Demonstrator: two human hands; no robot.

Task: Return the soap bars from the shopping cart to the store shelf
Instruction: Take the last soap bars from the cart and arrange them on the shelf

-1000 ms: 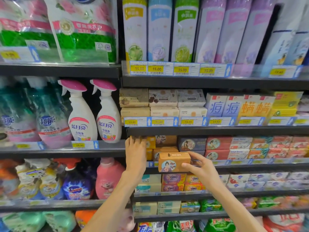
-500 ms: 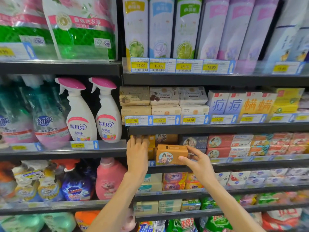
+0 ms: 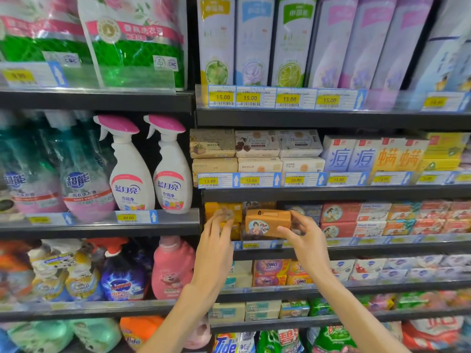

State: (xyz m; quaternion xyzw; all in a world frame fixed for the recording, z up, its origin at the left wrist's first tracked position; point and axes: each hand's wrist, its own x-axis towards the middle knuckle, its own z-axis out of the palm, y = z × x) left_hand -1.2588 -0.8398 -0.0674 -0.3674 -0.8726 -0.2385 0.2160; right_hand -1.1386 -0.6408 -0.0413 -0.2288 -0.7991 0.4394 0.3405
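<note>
My right hand (image 3: 304, 235) grips an orange-brown soap bar box (image 3: 266, 222) with a round picture on its front, holding it at the mouth of the third soap shelf (image 3: 331, 247). My left hand (image 3: 216, 240) reaches up beside it, fingers spread and touching the yellow soap boxes (image 3: 224, 212) stacked at the shelf's left end. More soap boxes in dark blue, red and orange fill the same shelf to the right. The shopping cart is out of view.
Above is a shelf of beige and white soap bars (image 3: 257, 151) with price tags. Pink-capped spray bottles (image 3: 150, 166) stand at the left. Detergent bottles (image 3: 173, 268) and OMO soap packs (image 3: 271, 272) sit on the lower shelves.
My right hand lifted the orange-brown box up and into the shelf opening. My left hand stayed at the yellow boxes and its fingers spread.
</note>
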